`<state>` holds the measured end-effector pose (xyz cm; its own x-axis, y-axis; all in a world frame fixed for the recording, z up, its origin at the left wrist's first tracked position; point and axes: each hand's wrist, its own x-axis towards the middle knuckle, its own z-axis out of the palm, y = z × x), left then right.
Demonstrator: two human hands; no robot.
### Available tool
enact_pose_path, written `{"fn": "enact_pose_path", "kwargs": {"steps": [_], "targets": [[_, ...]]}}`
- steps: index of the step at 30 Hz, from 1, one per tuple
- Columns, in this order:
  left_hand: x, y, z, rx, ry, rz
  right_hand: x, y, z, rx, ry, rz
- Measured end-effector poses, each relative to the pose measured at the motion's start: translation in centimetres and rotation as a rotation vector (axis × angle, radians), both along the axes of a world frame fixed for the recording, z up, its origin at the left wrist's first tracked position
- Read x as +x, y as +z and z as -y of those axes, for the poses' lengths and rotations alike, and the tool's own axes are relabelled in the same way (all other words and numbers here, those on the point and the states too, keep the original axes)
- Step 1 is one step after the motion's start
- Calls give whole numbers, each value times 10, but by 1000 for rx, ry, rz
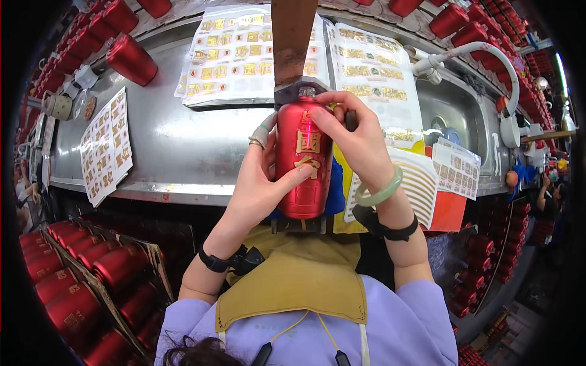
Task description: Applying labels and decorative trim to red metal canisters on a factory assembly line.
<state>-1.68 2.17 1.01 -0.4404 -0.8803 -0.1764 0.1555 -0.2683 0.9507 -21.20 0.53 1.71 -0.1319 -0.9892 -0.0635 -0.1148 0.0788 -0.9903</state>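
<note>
Red bottle: The red bottle [314, 201] sits at the centre of the clock, its glass neck [306, 92] at 12 and its base at 6; it lies back or tilts, I cannot tell which.
Left hand: The left hand [256, 177] has its grip clamped on the bottle's 9 o'clock side, thumb across the face; should this hold slacken, the bottle could probably roll.
Right hand: The right hand [363, 131] has thumb and index finger apart, thumb on the upper face and index finger by the neck; whether the curled fingers clasp the side I cannot tell. A sideways push there might turn the bottle.
Gold characters: The gold characters [307, 143] run down the face under both thumbs; if they are stuck on, uneven pressure could set one crooked or lift an edge.
Bangle: The green bangle [381, 190] hangs loose at 4 o'clock; swinging inward, it could knock the bottle.
Support: The blue material [336, 190] shows just beyond the bottle's 4 o'clock side; if it is padding and slips, the base may shift.
Sheets: The striped sheet [415, 183], between 3 and 4 o'clock, lies near the right forearm, so a sleeveless sweep could drag it off the worktop [165, 146].
</note>
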Motion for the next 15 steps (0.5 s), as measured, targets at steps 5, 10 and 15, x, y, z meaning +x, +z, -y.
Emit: {"fn": "enact_pose_path", "kwargs": {"steps": [5, 10, 15], "targets": [[0, -3, 0, -4, 4, -20, 1, 1, 6, 19, 5, -56], [-1, -5, 0, -57, 9, 23, -2, 6, 8, 74, -4, 62], [-7, -1, 5, -46, 56, -11, -5, 14, 10, 147, 22, 77]]}}
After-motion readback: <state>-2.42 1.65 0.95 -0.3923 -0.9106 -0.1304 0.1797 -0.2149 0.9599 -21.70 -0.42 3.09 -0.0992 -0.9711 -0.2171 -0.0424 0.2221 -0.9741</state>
